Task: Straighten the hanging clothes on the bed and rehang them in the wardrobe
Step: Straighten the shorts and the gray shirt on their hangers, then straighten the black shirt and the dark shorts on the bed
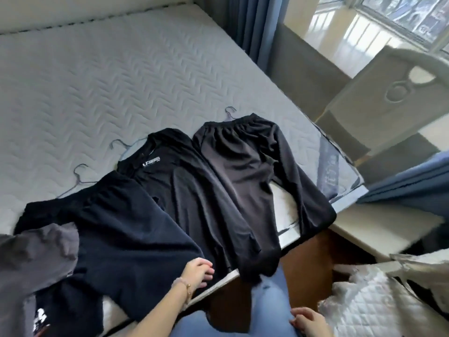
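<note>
Several dark garments on thin wire hangers lie side by side along the near edge of the bed (pixel 102 76). Black trousers (pixel 245 171) lie on the right, their legs hanging over the edge. A black top with a white logo (pixel 184 183) lies in the middle. Dark navy shorts (pixel 116 229) lie to its left, and a grey garment (pixel 36 259) sits at the far left. My left hand (pixel 196 271) rests on the hem of the navy shorts, fingers curled on the cloth. My right hand (pixel 308 321) hangs low by my jeans, fingers loosely apart and holding nothing.
Blue curtains (pixel 250 25) hang past the bed's far right corner. A chair (pixel 388 98) stands by the window on the right. A white quilted item (pixel 369 305) lies at the lower right, next to the bed's brown wooden frame (pixel 303 268).
</note>
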Tool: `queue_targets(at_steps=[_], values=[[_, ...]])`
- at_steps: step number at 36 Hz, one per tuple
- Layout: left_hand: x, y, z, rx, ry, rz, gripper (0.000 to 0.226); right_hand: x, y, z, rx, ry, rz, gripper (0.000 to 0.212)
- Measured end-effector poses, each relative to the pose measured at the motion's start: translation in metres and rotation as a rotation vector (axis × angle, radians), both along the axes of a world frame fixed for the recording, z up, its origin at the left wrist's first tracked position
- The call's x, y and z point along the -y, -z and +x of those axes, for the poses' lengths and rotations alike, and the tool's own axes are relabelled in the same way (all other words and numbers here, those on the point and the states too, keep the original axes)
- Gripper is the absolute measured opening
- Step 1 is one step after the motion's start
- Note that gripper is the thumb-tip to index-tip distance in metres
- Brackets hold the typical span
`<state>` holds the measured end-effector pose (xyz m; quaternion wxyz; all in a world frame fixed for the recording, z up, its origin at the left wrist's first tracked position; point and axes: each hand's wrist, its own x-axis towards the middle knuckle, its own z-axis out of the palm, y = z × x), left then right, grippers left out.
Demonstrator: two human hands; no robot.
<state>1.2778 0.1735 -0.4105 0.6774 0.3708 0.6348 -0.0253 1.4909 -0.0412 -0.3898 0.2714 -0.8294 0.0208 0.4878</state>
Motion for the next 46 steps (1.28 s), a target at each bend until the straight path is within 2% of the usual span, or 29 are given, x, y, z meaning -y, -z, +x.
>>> queue_targets(at_steps=[5,7,11,18,22,24,26,32,41,46], values=[[0.022,0.009,0.048,-0.071,-0.290,-0.054,0.021,-0.065,0.009,0.106,-0.007,-0.382,-0.067,0.020],[0.037,0.010,0.060,-0.132,-0.359,-0.048,0.022,-0.093,0.006,0.137,0.045,-0.560,-0.056,0.025],[0.072,0.015,0.077,-0.237,-0.460,-0.080,0.022,-0.154,0.006,0.175,0.015,-0.755,0.011,0.025],[0.111,0.030,0.072,-0.461,-0.522,0.020,0.028,-0.226,0.043,0.163,-0.188,-0.977,0.017,0.025],[0.106,0.044,0.058,-0.563,-0.497,0.074,0.015,-0.247,0.079,0.134,-0.189,-1.094,0.025,0.022],[0.097,0.055,0.049,-0.596,-0.552,0.110,0.022,-0.253,0.094,0.120,-0.148,-1.118,0.041,0.023],[0.089,0.069,0.039,-0.623,-0.584,0.118,0.030,-0.258,0.105,0.108,-0.132,-1.114,0.038,0.033],[0.066,0.109,0.021,-0.683,-0.600,0.064,0.056,-0.266,0.139,0.092,-0.099,-1.095,-0.005,0.049],[0.042,0.154,0.013,-0.778,-0.680,0.135,0.072,-0.256,0.184,0.079,0.010,-0.950,0.013,0.038],[0.034,0.155,0.024,-0.935,-0.481,0.173,0.087,-0.256,0.195,0.073,0.072,-0.939,0.027,0.027]])
